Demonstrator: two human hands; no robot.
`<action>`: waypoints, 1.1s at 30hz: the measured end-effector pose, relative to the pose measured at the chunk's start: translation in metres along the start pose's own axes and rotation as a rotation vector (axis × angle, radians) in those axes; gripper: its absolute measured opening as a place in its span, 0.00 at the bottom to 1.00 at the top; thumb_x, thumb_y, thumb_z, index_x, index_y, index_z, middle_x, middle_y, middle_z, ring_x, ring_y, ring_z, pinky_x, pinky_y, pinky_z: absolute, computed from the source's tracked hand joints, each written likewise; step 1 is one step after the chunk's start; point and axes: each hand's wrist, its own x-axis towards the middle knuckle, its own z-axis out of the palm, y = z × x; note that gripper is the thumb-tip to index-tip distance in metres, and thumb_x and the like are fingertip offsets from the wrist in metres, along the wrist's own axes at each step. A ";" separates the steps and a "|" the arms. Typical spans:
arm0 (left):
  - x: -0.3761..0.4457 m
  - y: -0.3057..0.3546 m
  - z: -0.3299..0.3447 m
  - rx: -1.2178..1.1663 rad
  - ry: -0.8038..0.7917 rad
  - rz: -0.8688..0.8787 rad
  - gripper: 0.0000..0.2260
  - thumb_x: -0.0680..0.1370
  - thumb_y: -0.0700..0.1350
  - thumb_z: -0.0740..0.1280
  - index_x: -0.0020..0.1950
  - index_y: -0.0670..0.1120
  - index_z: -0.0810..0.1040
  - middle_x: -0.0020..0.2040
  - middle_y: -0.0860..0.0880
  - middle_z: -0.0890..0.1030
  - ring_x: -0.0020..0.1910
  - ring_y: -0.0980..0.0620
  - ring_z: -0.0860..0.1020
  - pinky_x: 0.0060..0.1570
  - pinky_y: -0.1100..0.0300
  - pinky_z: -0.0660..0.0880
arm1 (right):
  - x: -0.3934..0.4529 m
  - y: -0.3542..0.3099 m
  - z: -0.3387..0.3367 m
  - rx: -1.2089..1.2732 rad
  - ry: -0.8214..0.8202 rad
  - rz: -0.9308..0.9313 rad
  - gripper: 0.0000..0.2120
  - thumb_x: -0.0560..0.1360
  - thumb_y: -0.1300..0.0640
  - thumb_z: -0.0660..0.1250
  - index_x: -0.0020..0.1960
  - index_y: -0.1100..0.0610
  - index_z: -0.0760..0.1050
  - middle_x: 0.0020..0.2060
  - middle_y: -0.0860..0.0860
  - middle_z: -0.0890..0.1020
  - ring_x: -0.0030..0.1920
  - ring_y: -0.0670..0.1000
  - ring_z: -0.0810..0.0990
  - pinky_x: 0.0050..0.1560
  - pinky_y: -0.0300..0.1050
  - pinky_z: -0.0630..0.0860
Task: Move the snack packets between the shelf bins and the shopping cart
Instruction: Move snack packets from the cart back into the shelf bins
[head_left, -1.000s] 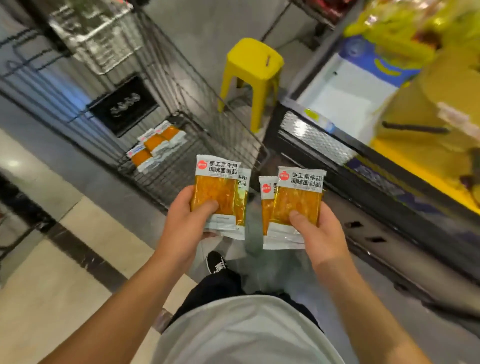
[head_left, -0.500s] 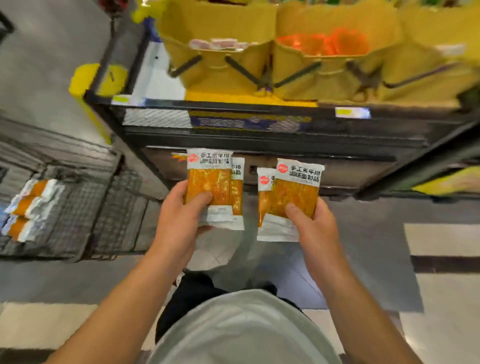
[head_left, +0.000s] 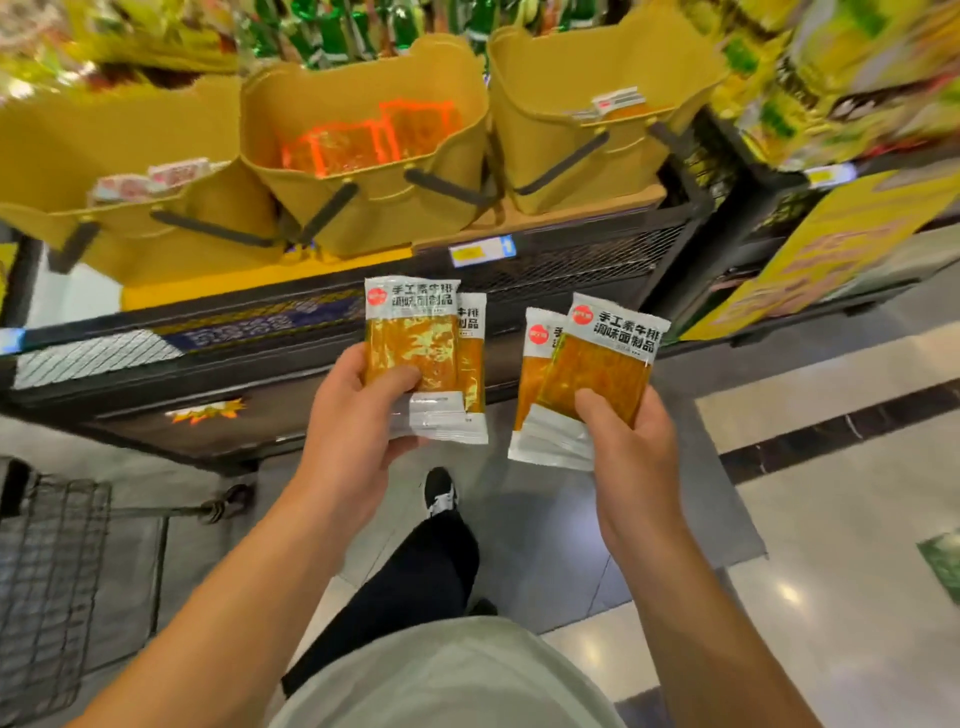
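Note:
My left hand (head_left: 353, 431) grips two stacked orange snack packets (head_left: 421, 343) with white printed ends, thumb across the front one. My right hand (head_left: 628, 447) holds another two of the same packets (head_left: 597, 364), fanned slightly. Both pairs hover in front of a black shelf, below three yellow bins. The left bin (head_left: 130, 156) shows white-topped packets, the middle bin (head_left: 374, 208) holds red-orange packets, and the right bin (head_left: 587, 88) has one matching packet near its rim. A corner of the wire shopping cart (head_left: 47, 571) shows at the lower left.
The black mesh shelf front (head_left: 571, 260) carries a price label (head_left: 480, 252). Blurred snack bags fill the shelves above and at the right. A yellow sign (head_left: 831, 249) leans at the right. My leg and black shoe (head_left: 439, 491) stand on the tiled floor.
The view has swung right from the cart to the shelf. The bins have come nearer and the cart has slid to the lower left. Both hands keep their packets and have risen toward the shelf.

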 end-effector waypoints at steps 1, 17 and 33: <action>0.012 0.006 0.012 0.001 -0.029 0.003 0.08 0.81 0.40 0.64 0.57 0.50 0.78 0.49 0.49 0.86 0.46 0.49 0.83 0.45 0.49 0.79 | 0.014 -0.007 -0.002 0.005 0.020 -0.011 0.09 0.77 0.58 0.69 0.55 0.49 0.79 0.47 0.45 0.86 0.49 0.48 0.85 0.52 0.53 0.82; 0.203 0.138 0.156 -0.103 -0.191 0.085 0.13 0.81 0.38 0.64 0.50 0.58 0.72 0.33 0.60 0.82 0.32 0.60 0.80 0.34 0.59 0.76 | 0.213 -0.131 0.025 -0.003 0.156 -0.143 0.09 0.76 0.59 0.69 0.52 0.45 0.79 0.46 0.44 0.86 0.48 0.47 0.85 0.54 0.54 0.80; 0.300 0.170 0.269 -0.100 -0.082 -0.079 0.11 0.82 0.38 0.60 0.62 0.49 0.73 0.40 0.50 0.80 0.37 0.52 0.77 0.42 0.55 0.73 | 0.374 -0.210 -0.006 -0.145 0.097 -0.301 0.09 0.76 0.57 0.70 0.49 0.43 0.77 0.43 0.38 0.83 0.43 0.40 0.81 0.46 0.43 0.78</action>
